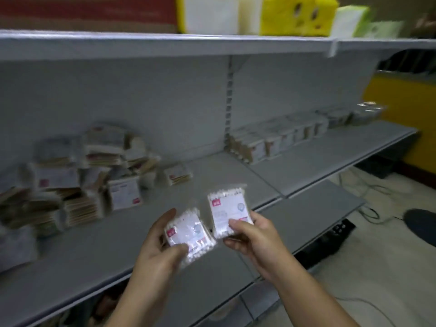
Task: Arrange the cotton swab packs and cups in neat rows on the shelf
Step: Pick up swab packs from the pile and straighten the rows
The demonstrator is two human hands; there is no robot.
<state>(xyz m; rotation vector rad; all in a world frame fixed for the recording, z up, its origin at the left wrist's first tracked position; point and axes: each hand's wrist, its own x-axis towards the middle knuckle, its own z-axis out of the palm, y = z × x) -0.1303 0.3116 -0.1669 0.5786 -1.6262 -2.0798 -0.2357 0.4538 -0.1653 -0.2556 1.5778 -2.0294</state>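
Note:
My left hand (157, 244) grips a clear pack of white cotton swabs (187, 234) with a pink label, tilted, just in front of the grey shelf (99, 251). My right hand (253, 239) pinches a second swab pack (227, 212), held more upright beside the first. A loose heap of swab packs (77, 175) with wooden sticks lies at the shelf's left. A single pack (178, 177) lies near the back wall. A neat row of swab packs (278, 138) runs along the back of the right shelf section.
An upper shelf (165, 43) overhangs, carrying yellow and white tissue packs (257, 15). A lower shelf (318, 208) juts out under my right hand. Cables and a power strip (341, 228) lie on the floor at right, by a dark shoe (422, 224).

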